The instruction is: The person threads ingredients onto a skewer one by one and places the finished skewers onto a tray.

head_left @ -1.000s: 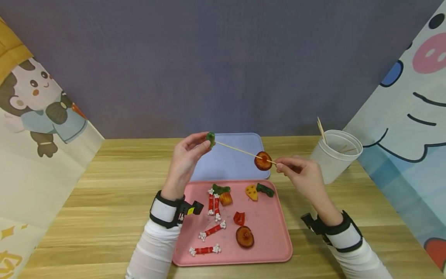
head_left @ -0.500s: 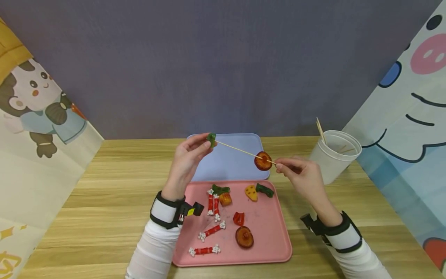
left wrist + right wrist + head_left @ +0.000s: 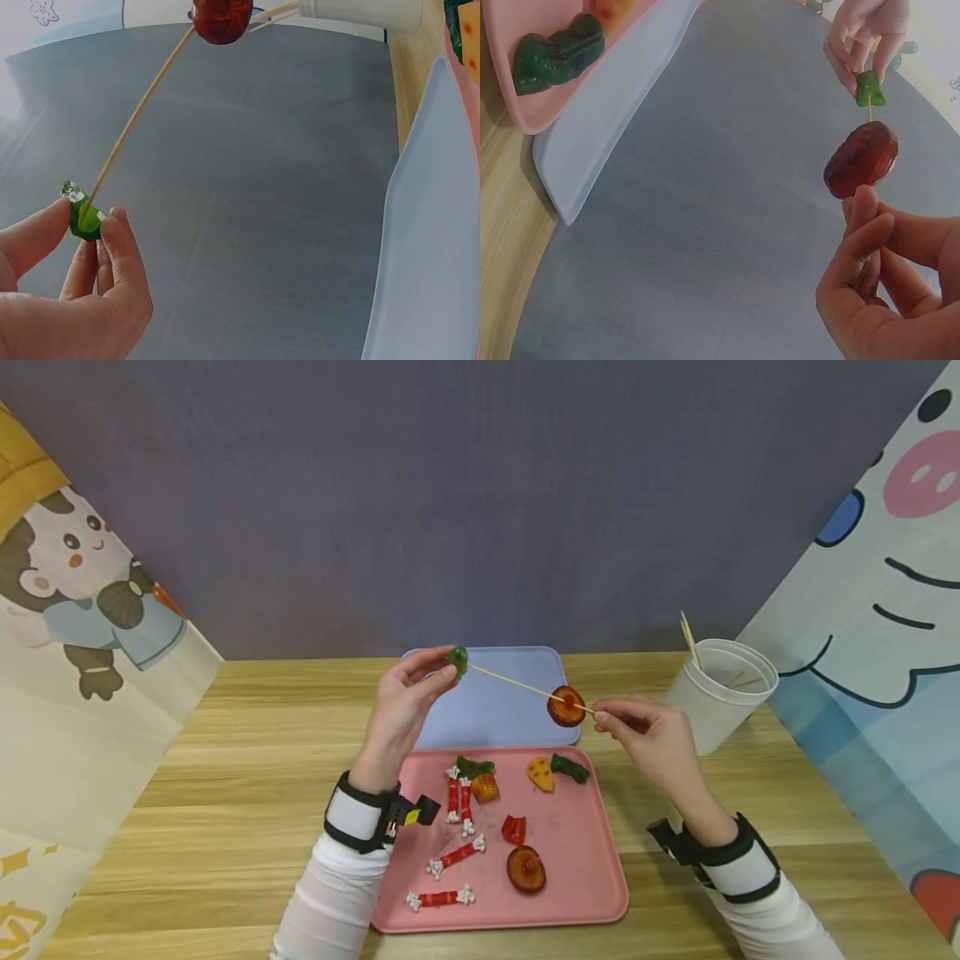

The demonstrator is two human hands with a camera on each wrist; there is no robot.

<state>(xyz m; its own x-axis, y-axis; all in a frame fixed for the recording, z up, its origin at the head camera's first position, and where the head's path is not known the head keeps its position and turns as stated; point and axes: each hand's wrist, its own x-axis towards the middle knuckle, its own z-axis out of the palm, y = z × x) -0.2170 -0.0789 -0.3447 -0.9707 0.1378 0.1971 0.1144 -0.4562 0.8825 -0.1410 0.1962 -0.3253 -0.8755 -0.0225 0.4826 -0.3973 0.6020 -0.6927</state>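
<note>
Above the trays, my right hand (image 3: 651, 731) pinches one end of a thin wooden skewer (image 3: 513, 681). A brown toy mushroom slice (image 3: 558, 716) is threaded on the skewer close to those fingertips. My left hand (image 3: 393, 706) holds a small green pepper piece (image 3: 458, 658) between thumb and fingers at the skewer's other end. In the left wrist view the skewer's tip meets the green pepper piece (image 3: 93, 229). From the right wrist, the mushroom (image 3: 861, 159) stands just beyond my fingertips, with the green piece behind it.
A pink tray (image 3: 570, 860) holds several red-and-white sticks, a mushroom slice (image 3: 527, 870), a red piece (image 3: 514, 830), yellow pieces and green pieces. Behind it lies a blue tray (image 3: 502, 727). A white tub (image 3: 708, 714) with skewers stands at the right.
My left hand has shifted slightly right along the skewer, and the green pepper piece has turned a little in its fingers. The right hand and mushroom look unchanged.
</note>
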